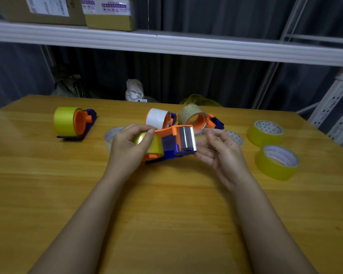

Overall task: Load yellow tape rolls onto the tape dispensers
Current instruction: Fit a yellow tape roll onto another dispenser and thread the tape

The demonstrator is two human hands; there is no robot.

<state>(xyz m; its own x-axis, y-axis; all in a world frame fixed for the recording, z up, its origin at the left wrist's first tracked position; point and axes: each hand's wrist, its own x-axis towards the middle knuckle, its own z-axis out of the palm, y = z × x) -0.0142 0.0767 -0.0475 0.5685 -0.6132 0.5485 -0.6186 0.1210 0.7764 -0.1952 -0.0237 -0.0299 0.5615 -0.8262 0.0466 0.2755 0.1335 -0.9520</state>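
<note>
My left hand curls around the yellow tape roll seated on the orange-and-blue tape dispenser I hold just above the wooden table, thumb on top of the roll, fingers wrapped around its far side. My right hand sits just right of the dispenser's serrated blade, thumb and forefinger brought together as if pinching the clear end of the tape, though the film itself is too faint for me to tell for sure; the other fingers are loosely bent below. Behind the dispenser stand two more dispensers, one carrying a white roll and, to its right, one carrying a clear brownish roll. Far to the dispenser's left, a fourth dispenser lies loaded with a yellow-green roll. Two loose yellow rolls lie flat well to the dispenser's right, and two pale clear rolls lie partly hidden behind my hands. Beyond the table's far edge, cardboard boxes sit on a white shelf.
</note>
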